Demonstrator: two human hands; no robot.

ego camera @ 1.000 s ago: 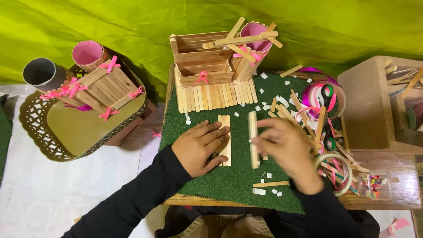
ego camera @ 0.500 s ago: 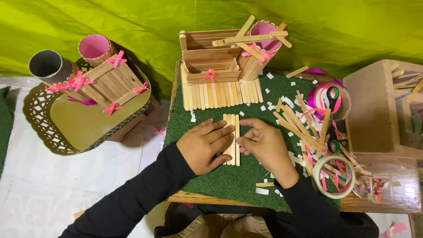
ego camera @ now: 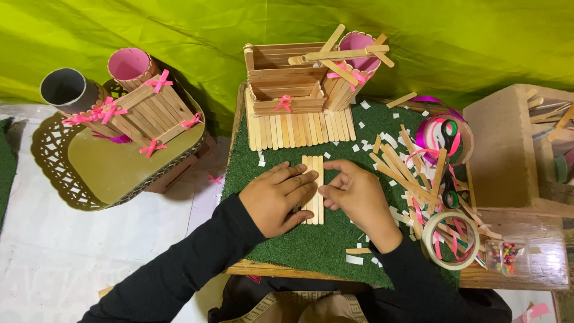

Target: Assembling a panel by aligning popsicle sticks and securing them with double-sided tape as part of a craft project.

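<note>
Several flat wooden craft sticks lie side by side as a small panel on a green turf mat. My left hand rests flat on the panel's left side, pressing it down. My right hand touches the panel's right edge with its fingertips, pushing the outermost stick against the rest. Both arms wear black sleeves. Behind the panel stands a stick-built organiser with a pink bow and a pink-lined cup.
A loose pile of sticks, scissors, pink ribbon rolls and a tape ring lie to the right, beside a brown box. At left, a gold tray carries another stick organiser. Paper scraps dot the mat.
My right hand picked a stick from the mat's right side, carried it left and set it against the panel. The view has shifted slightly. My left hand stayed on the panel.
</note>
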